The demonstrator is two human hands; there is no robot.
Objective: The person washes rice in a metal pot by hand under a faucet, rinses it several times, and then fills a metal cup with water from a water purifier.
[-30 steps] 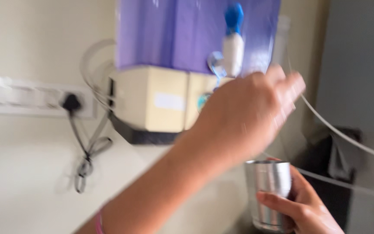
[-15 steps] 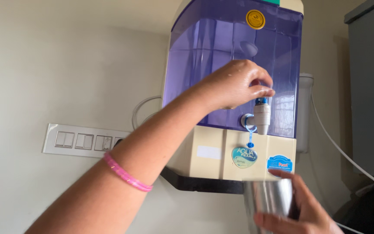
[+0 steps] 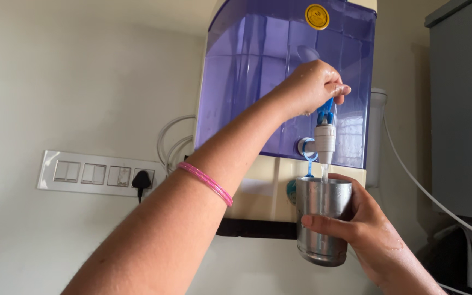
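A wall-mounted water purifier [image 3: 258, 82] with a translucent purple tank and cream base fills the upper middle. My left hand [image 3: 310, 87] reaches up and grips the blue lever of its white tap [image 3: 325, 139]; a pink bangle sits on that forearm. My right hand [image 3: 364, 218] holds a steel tumbler [image 3: 322, 218] upright directly under the tap's spout, rim close below it. A thin stream of water runs from the spout into the tumbler.
A white switch panel [image 3: 91, 173] with a black plug sits on the wall at the left. White tubes loop beside the purifier. A grey cabinet [image 3: 462, 109] stands at the right, with a thin white hose crossing below it.
The view has steadied and tilted so the purifier sits higher. My right hand raised the tumbler up under the spout. My left hand stayed on the tap lever, and water now flows.
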